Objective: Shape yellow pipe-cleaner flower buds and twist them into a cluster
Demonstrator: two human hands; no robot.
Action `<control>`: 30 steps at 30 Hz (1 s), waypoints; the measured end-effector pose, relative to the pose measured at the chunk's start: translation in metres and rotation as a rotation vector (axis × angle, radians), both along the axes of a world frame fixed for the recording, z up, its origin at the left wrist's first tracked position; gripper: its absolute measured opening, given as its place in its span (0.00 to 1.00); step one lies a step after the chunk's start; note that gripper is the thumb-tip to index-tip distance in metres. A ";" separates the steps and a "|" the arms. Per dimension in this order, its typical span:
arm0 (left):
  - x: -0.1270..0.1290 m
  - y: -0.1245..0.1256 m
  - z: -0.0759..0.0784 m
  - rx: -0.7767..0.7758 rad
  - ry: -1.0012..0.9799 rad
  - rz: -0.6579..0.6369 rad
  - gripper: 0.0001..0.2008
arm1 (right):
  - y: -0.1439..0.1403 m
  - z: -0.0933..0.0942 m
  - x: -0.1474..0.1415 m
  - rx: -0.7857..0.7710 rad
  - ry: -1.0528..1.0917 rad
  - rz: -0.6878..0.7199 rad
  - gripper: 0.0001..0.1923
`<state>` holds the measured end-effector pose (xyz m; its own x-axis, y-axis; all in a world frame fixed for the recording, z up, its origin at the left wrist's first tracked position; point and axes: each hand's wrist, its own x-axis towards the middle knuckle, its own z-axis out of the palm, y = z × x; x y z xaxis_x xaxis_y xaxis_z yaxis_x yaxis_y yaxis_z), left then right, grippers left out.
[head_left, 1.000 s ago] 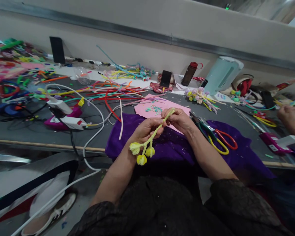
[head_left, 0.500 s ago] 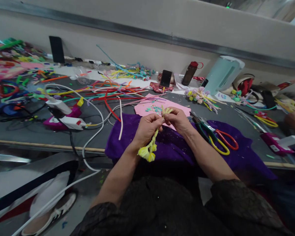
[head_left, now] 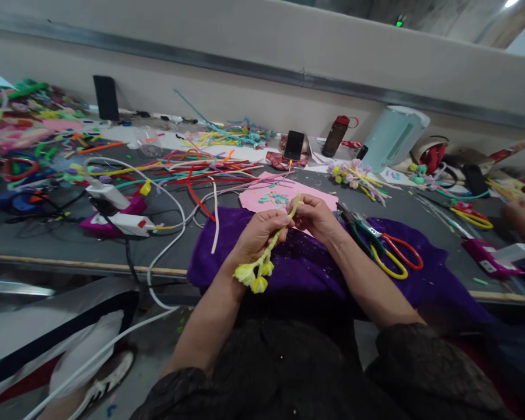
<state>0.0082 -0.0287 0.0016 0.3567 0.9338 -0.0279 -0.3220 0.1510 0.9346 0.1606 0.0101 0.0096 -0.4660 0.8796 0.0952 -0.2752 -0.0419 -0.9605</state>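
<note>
My left hand (head_left: 262,233) is closed around the stem of a yellow pipe-cleaner flower sprig (head_left: 256,276), whose fuzzy blooms hang down below my fingers. At the stem's upper end my right hand (head_left: 312,217) pinches the fuzzy yellow stem, its fingers touching those of my left hand. Exactly what lies between the right fingertips is partly hidden. Under both hands a purple cloth (head_left: 308,262) drapes over the table's front edge. Behind them a pink sheet (head_left: 254,197) carries small teal clippings. Pliers (head_left: 357,230) and scissors with red and yellow handles (head_left: 389,245) rest on the cloth beside my right forearm.
Loose pipe cleaners (head_left: 192,169) spread over the left middle of the table. A power strip (head_left: 114,224) with a white cable stands left. Farther back are a phone (head_left: 294,146), a bottle (head_left: 336,135) and a pale teal container (head_left: 391,140). Another person's hand (head_left: 524,217) shows at right.
The flower sprig has swung slightly left and its blooms are more spread apart. Several yellow stem ends stood fanned out between my fingers before; now they look gathered into one.
</note>
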 end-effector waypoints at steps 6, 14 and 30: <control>0.003 -0.002 0.002 0.067 0.079 0.094 0.09 | 0.001 0.001 0.002 -0.012 -0.078 0.007 0.05; 0.007 -0.004 0.000 0.222 0.210 0.257 0.11 | 0.006 -0.007 -0.001 -0.012 -0.115 -0.019 0.05; 0.001 0.010 -0.008 -0.151 -0.034 -0.067 0.13 | 0.007 -0.009 -0.001 -0.112 -0.094 0.041 0.06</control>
<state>0.0089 -0.0183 -0.0069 0.4211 0.8941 -0.1527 -0.3380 0.3109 0.8883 0.1597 0.0169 0.0009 -0.5041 0.8623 -0.0479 -0.1804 -0.1594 -0.9706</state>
